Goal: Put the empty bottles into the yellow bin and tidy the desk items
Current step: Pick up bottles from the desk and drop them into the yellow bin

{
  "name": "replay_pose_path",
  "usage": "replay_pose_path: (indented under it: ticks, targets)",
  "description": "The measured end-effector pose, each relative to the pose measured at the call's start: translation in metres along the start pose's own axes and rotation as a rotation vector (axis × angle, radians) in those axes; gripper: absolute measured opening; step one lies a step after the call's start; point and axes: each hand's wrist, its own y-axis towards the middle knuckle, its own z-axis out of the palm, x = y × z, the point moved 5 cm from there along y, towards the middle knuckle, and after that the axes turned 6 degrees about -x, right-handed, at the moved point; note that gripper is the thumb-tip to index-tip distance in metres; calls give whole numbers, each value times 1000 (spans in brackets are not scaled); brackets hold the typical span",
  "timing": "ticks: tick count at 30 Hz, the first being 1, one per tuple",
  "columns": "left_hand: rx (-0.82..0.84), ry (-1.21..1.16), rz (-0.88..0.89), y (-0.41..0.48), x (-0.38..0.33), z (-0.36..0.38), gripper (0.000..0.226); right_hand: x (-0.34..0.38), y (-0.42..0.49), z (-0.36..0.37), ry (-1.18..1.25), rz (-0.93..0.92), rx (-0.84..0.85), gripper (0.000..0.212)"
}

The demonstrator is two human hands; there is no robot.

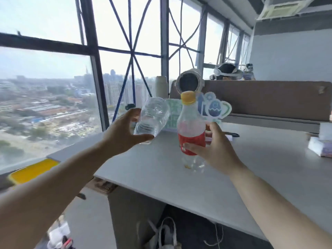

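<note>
My left hand [124,133] grips a clear, empty plastic bottle [152,117], tilted with its base pointing up and away, above the desk's left corner. My right hand [213,150] holds an upright bottle [191,130] with a red label and a yellow cap, thumb and fingers wrapped round its label. Its base is just above or on the white desk [179,186]; I cannot tell which. The yellow bin [32,170] shows at the lower left, below the window sill, partly hidden by my left forearm.
A brown partition [269,97] lines the desk's far edge, with a cardboard tube [188,83] and colourful stickers [213,108] by it. A black pen [231,134] lies behind my right hand. White boxes [321,144] sit at the right edge. Bags and cables lie on the floor below.
</note>
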Motion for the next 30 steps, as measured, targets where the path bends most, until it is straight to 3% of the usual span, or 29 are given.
replay_pose_path:
  ticks: [8,14,20,25,30]
  targets:
    - [-175,32,-171,-34,152,-128,76,73,16,200,204,-39,134,77]
    - [-246,85,-216,-27,242,-182,68,110,58,330,364,-94,212,69]
    - [-290,174,-215,-25,262,-245,73,150,73,383,477,-151,228,66]
    - [-311,250,-196,-18,270,-286,75,177,88,402,528,-209,190,85]
    - [-380,266,-251,-11,321,-313,78,181,108,460,588,-186,205,79]
